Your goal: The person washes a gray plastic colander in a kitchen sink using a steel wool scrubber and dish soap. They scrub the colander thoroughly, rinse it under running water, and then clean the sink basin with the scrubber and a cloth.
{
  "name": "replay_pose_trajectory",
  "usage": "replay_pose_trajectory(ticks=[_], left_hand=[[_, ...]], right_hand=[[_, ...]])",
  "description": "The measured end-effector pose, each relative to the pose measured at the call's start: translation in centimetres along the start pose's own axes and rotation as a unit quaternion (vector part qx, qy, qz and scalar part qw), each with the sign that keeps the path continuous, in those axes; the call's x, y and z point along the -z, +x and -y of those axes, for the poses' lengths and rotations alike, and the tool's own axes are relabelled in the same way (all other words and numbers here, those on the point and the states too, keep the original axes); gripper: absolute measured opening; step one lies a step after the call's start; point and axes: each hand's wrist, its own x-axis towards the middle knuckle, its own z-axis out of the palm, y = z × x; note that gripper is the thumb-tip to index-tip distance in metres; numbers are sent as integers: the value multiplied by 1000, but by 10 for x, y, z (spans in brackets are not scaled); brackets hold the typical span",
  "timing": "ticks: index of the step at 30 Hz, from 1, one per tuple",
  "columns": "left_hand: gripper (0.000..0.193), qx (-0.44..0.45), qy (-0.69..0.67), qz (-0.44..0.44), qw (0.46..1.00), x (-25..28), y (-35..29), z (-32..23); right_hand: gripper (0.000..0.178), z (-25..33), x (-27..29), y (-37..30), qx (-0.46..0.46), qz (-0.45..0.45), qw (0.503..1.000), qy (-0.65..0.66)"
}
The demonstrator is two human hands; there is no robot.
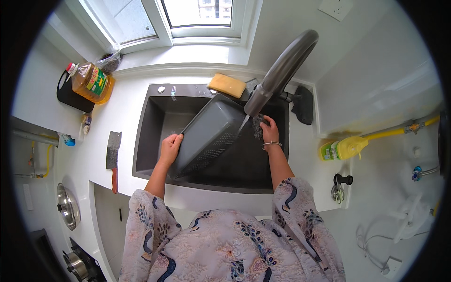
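A grey rectangular drain basket [206,134] with a perforated side is held tilted inside the dark sink [249,167]. My left hand [171,149] is closed on its left edge, thumb on top. In my right hand [270,130], just right of the basket, is a dark scouring pad [258,127], apparently steel wool; the fingers partly cover it. Water runs from the grey faucet [282,66] in a thin stream between the basket and the pad.
A yellow sponge [227,85] lies on the sink's back rim. Left of the sink, a cleaver [113,157] rests on the counter, with an oil bottle [94,84] farther back. A yellow detergent bottle [345,148] stands to the right. Windows are behind.
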Motion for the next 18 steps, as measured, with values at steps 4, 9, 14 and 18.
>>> replay_pose_trajectory(ticks=[4,9,14,18], left_hand=[[37,23,-137,19,990,-25,7,-3],[38,54,-234,56,969,-58,8,3],[40,97,-271,83,954,-86,5,24],[37,181,-333,74,922,-100,8,14]], right_hand=[[39,-34,42,10,-91,34,994,-39],[56,-26,68,11,-273,103,933,212],[73,22,69,-3,-282,134,938,154],[68,32,61,2,-225,175,945,161]])
